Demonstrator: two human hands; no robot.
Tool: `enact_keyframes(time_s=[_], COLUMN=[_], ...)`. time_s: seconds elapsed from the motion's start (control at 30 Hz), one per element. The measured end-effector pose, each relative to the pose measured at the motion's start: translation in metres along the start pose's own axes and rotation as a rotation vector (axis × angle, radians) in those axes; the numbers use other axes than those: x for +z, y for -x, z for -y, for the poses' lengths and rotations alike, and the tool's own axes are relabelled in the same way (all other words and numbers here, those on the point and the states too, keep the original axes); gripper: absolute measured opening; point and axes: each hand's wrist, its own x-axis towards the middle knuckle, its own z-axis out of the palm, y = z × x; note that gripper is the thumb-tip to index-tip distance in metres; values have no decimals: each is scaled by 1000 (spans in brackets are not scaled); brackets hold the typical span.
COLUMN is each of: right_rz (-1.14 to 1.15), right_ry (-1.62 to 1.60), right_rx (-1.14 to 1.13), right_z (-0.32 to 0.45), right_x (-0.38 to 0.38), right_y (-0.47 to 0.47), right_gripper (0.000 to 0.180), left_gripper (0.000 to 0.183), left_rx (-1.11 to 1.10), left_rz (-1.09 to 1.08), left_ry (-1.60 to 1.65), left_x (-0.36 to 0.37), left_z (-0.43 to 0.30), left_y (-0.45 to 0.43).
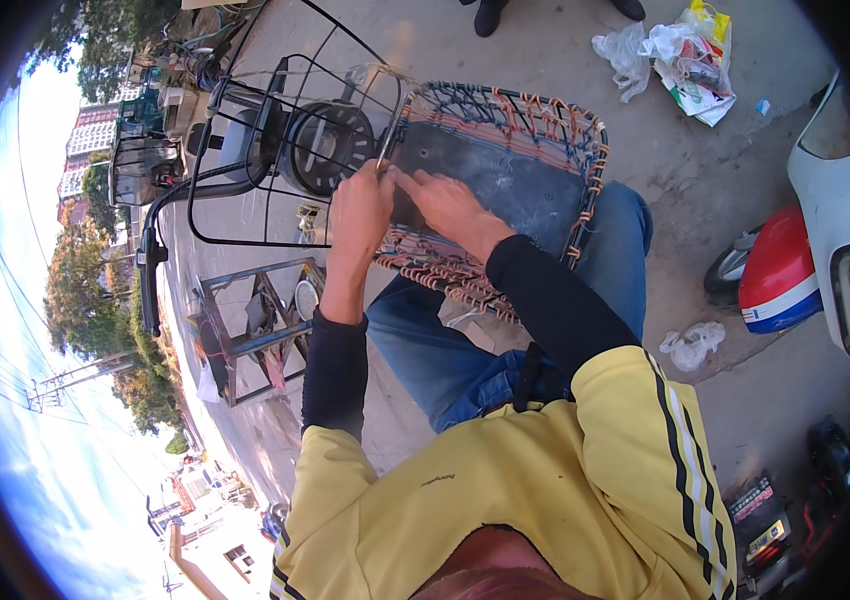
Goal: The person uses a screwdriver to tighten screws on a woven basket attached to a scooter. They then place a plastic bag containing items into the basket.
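A wire basket (269,193) of black metal stands before me, beside a basket woven with orange and dark cord (591,191) that has a dark flat panel (503,176) in its bottom. My left hand (362,206) is closed around a thin metal piece (389,144) where the two baskets meet; whether it is a tool or part of the frame I cannot tell. Close against it, my right hand (449,208) reaches over the panel with its index finger stretched to the left fingertips. Whether the right fingers pinch anything is hidden.
Black handlebars (207,184) and a round dark part (329,148) lie behind the wire basket. A metal frame stand (263,341) is at left. Plastic bags (687,56) lie on the ground, a scooter (837,187) stands at right, and another person's shoes (490,16) show at the top.
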Motion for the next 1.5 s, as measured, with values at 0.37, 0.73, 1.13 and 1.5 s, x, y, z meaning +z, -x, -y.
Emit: enact_keyframes(time_s=[0.37,0.73,1.13,1.5], right_rz=[13,-608,-443,-366], right_ry=[-273,-877,-1284,-1001], right_rx=[-25,559,559,515], right_z=[-24,-50,-59,-64], right_x=[-10,-3,16,20], right_y=[-6,-30,-37,-42], right_gripper=[54,19,17,17], left_gripper=[30,33,35,32], left_rx=[-66,-92,-121,-130], left_rz=[18,72,137,133], left_ry=[-19,124,160,182], left_x=[40,39,41,45], left_z=[15,15,22,28], left_y=[-21,-25,-27,-26])
